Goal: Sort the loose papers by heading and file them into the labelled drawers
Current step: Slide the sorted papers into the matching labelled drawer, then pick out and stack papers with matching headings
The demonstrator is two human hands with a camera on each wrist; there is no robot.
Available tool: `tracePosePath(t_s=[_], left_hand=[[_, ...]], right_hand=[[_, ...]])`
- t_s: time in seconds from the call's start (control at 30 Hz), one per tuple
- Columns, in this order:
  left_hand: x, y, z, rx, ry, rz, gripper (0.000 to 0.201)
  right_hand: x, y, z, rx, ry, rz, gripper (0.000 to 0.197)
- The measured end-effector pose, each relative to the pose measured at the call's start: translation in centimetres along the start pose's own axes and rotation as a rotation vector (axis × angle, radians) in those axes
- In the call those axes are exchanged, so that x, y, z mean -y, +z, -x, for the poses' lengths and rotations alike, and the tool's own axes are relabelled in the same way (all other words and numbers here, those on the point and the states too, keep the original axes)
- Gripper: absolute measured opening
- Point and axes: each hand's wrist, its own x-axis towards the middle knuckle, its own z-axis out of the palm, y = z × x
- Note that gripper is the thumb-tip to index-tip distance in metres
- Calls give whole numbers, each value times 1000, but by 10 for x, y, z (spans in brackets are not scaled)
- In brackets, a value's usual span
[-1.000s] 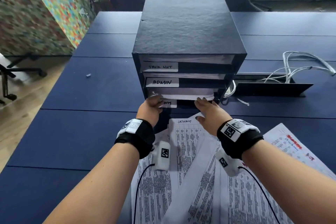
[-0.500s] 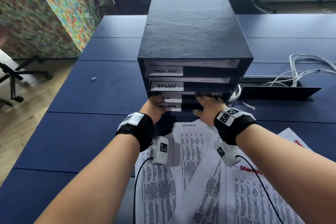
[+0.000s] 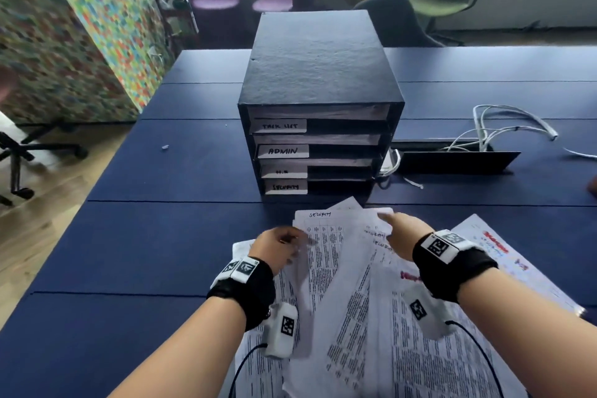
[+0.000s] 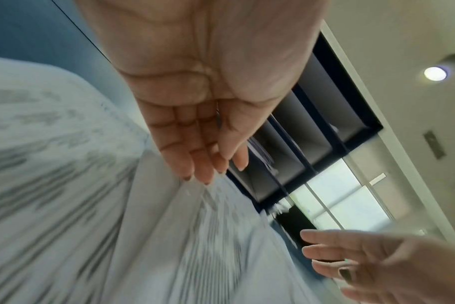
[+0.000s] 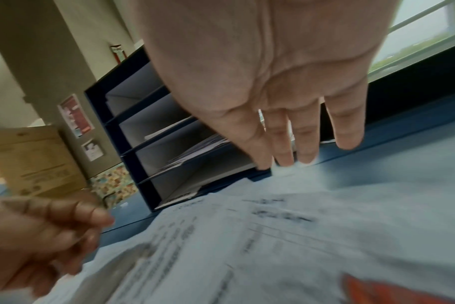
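Black drawer unit point(image 3: 318, 113) upright on the blue table point(image 3: 135, 236), four drawers pushed in, labelled top to bottom TASK LIST, ADMIN point(image 3: 283, 151), H.R and SECURITY point(image 3: 285, 187) (handwriting on the third hard to read). Loose papers point(image 3: 355, 317) fanned out on the table just in front of the unit, overlapping one another; top sheet point(image 3: 326, 236) headed SECURITY by hand, another at the right with red print. Left hand point(image 3: 277, 247) over the left edge of the pile, fingers straight and close together, tips touching or nearly touching the paper, holding nothing. Right hand point(image 3: 402, 233) over the upper right of the pile, fingers spread and straight, empty. White cables point(image 3: 504, 129) well off to the right.
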Motion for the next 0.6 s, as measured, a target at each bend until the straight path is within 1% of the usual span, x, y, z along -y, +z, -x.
tracePosePath(t_s=[0.1, 0.13, 0.2, 0.23, 0.3, 0.4, 0.47, 0.6], left_hand=[[12, 24, 16, 102, -13, -72, 39], [16, 31, 20, 134, -27, -106, 38], [23, 44, 29, 167, -33, -197, 27], [25, 49, 32, 160, -32, -230, 23], [27, 56, 39, 124, -31, -252, 25], [29, 62, 45, 86, -44, -254, 32], [31, 67, 47, 84, -40, -283, 36], [34, 76, 53, 21, -21, -383, 32]], right_hand=[[-31, 8, 24, -51, 89, -63, 67], [-40, 10, 31, -58, 107, -75, 67], [-58, 16, 44, -49, 134, -94, 61], [-67, 19, 48, -44, 140, -104, 57], [-81, 27, 56, -36, 139, -109, 50], [-92, 38, 66, -29, 111, -119, 51], [-95, 42, 70, -49, 88, -139, 51], [-100, 50, 76, -101, 34, -111, 38]])
